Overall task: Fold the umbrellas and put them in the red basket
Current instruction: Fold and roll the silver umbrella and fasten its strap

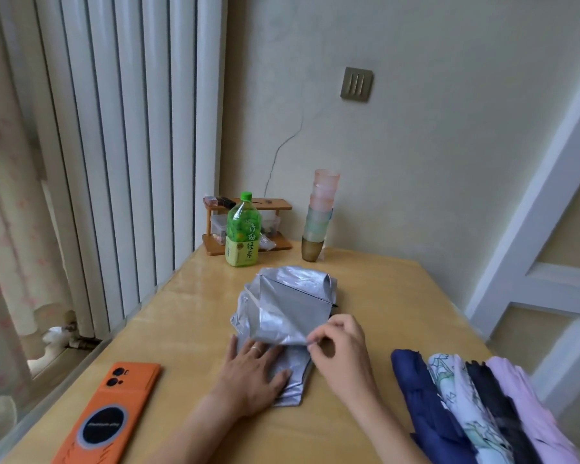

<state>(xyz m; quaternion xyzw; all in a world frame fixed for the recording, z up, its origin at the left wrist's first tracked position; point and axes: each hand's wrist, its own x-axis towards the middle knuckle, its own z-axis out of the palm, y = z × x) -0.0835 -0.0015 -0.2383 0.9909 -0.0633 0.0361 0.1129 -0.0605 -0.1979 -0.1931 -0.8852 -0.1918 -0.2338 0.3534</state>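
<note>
Fabric of the silver umbrella point(288, 316) lies bunched at the middle of the desk point(188, 313), its panels not yet smoothed. The left hand point(252, 373) rests flat on the near end, fingers point(253, 354) straight, likely pinning it so it cannot slide. The right hand point(340, 343), just right of it, pinches a panel's edge between thumb and forefinger, apparently to draw that pleat over. Four more umbrellas point(476, 413) lie side by side at the near right, within reach. The red basket is not in view.
</note>
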